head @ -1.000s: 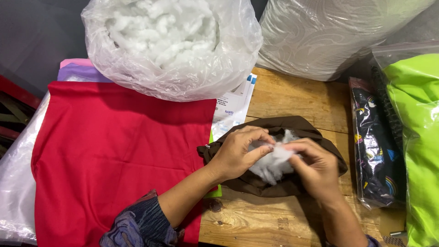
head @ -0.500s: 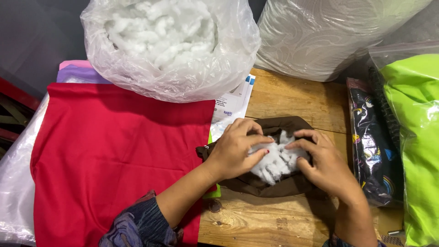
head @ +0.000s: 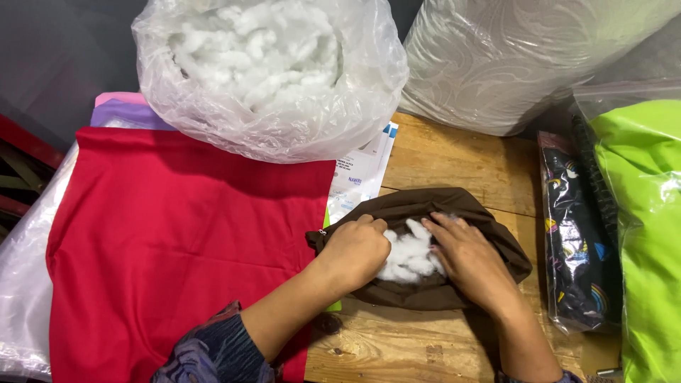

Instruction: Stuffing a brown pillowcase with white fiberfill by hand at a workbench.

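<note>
Stuffing: a clump of white fibre filling (head: 410, 257) is seen inside the open mouth of a brown fabric cover (head: 425, 213), between the two hands.
Brown cover: it is laid on the wooden table (head: 454, 152), near the front edge, just right of the red cloth (head: 177, 241).
Left hand (head: 355, 252): it is curled, knuckles up, and pressed against the left side of the filling, with the fingertips tucked at the cover's opening; no full grasp can be made out.
Right hand (head: 472, 259): it is laid flat, fingers spread loosely, on the right side of the filling and the cover's inner fabric.
Change: half a second ago the right hand was held higher with the fingers bent over the clump; now it is flattened and sunk deeper, and less filling is exposed.
Bag of filling: a large clear plastic bag (head: 269, 78) of the same white fibre is set behind the cover, resting partly on the red cloth.
Papers: printed sheets (head: 358, 177) are caught under that bag.
Right side: a dark patterned packet (head: 574, 234) and a lime-green bundle (head: 649, 227) in plastic are stacked at the table's right edge.
Back: a pale patterned cushion (head: 525, 57) is propped behind.
</note>
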